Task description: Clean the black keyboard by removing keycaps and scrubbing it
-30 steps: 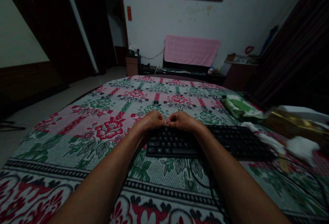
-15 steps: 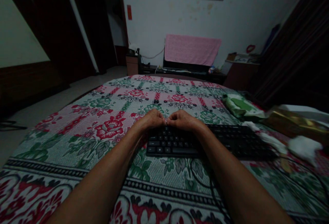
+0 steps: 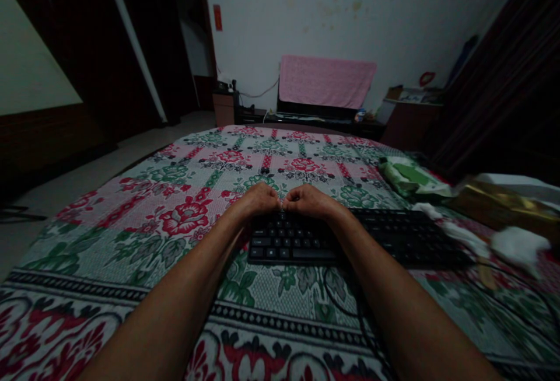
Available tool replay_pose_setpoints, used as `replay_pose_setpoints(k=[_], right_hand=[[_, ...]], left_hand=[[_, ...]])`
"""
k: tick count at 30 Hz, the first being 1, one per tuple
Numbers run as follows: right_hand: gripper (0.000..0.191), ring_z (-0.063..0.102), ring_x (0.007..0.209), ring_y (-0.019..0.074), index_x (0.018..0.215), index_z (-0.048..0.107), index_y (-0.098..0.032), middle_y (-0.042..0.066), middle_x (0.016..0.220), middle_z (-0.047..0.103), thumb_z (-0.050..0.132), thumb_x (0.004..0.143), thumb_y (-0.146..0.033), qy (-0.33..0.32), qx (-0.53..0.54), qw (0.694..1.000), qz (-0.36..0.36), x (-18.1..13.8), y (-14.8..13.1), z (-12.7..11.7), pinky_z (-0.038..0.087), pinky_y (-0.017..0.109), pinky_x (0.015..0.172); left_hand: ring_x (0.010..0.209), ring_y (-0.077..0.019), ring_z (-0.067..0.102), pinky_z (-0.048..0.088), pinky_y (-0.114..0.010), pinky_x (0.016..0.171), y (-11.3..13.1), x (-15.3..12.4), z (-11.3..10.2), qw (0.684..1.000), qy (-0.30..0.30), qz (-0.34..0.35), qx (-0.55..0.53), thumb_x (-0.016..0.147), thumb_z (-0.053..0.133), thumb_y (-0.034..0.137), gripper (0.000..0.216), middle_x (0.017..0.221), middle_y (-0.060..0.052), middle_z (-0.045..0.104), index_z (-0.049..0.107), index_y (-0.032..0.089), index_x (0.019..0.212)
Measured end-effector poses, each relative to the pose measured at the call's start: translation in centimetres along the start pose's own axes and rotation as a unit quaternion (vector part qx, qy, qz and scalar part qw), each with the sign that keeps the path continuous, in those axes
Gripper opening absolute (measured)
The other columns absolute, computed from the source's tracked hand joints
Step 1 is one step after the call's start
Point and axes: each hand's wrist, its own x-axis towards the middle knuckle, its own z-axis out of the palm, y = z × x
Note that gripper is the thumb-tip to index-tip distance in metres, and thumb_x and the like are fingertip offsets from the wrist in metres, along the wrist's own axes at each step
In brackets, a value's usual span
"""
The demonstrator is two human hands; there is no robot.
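Observation:
A black keyboard (image 3: 297, 241) lies flat on a patterned cloth (image 3: 184, 217) in front of me. Over its upper left part, my left hand (image 3: 261, 199) is closed in a pinch. Close against it, fingertips almost meeting, my right hand (image 3: 308, 201) is pinched too. A tiny pale bit shows between the fingertips, too small to name. My right forearm crosses the middle of the keyboard and hides some keys. The keyboard's black cable (image 3: 335, 299) curls out below the front edge.
To the right are crumpled white tissues (image 3: 518, 248), a green-and-white packet (image 3: 411, 178), a gold box (image 3: 503, 203) and a small wooden piece (image 3: 485, 274). Beyond the cloth, a pink towel (image 3: 327, 80) hangs over a dark screen on a low cabinet.
Both hands keep their pinched pose over the keyboard, with hardly any movement. The whole view has shifted very slightly.

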Motion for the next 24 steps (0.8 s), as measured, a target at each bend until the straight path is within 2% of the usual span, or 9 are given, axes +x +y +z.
replay_pose_setpoints(k=[4,10,14,18,24], right_hand=[[0.02,0.046,0.058,0.0083,0.073,0.068,-0.012,-0.001,0.062,0.058,0.058,0.068,-0.028,0.021,-0.013,1.0,0.019,0.0,-0.4,0.1,0.033,0.017,0.051],[0.017,0.04,0.05,0.007,0.068,0.068,-0.013,-0.002,0.053,0.052,0.057,0.065,-0.026,0.025,-0.004,0.996,0.082,0.4,-0.8,0.5,0.028,0.018,0.044],[0.019,0.038,0.047,0.0069,0.069,0.067,-0.013,-0.003,0.052,0.051,0.057,0.064,-0.028,0.012,0.022,0.996,0.083,0.7,-0.4,0.6,0.028,0.019,0.044],[0.018,0.042,0.049,0.0072,0.07,0.068,-0.013,-0.002,0.055,0.054,0.059,0.063,-0.028,0.012,0.004,0.996,0.093,1.0,-0.2,0.5,0.03,0.019,0.045],[0.018,0.04,0.049,0.0066,0.07,0.066,-0.013,-0.002,0.055,0.052,0.06,0.064,-0.028,0.005,-0.004,0.995,0.095,0.5,-0.7,0.2,0.029,0.019,0.044]], left_hand=[[0.048,-0.0096,0.046,0.033,-0.021,0.045,0.1,0.1,0.1,1.0,0.013,0.008,0.008,0.061,0.058,0.029,0.019,0.05,0.003,0.052,0.068,0.014,0.069],[0.046,-0.01,0.045,0.034,-0.022,0.047,-0.1,0.6,0.3,1.0,0.013,-0.013,0.014,0.061,0.057,0.024,0.017,0.049,0.001,0.053,0.069,0.014,0.068],[0.044,-0.0093,0.044,0.033,-0.021,0.045,-0.2,0.8,0.3,1.0,0.006,-0.016,-0.003,0.06,0.058,0.026,0.015,0.047,0.002,0.051,0.067,0.015,0.064],[0.044,-0.009,0.043,0.032,-0.02,0.044,0.0,0.9,0.3,0.999,0.015,-0.033,-0.002,0.058,0.057,0.022,0.012,0.044,0.003,0.049,0.066,0.015,0.061],[0.042,-0.0075,0.041,0.031,-0.019,0.042,-0.3,0.6,0.4,0.999,0.013,-0.018,-0.041,0.058,0.061,0.024,0.013,0.046,0.003,0.05,0.065,0.014,0.063]])
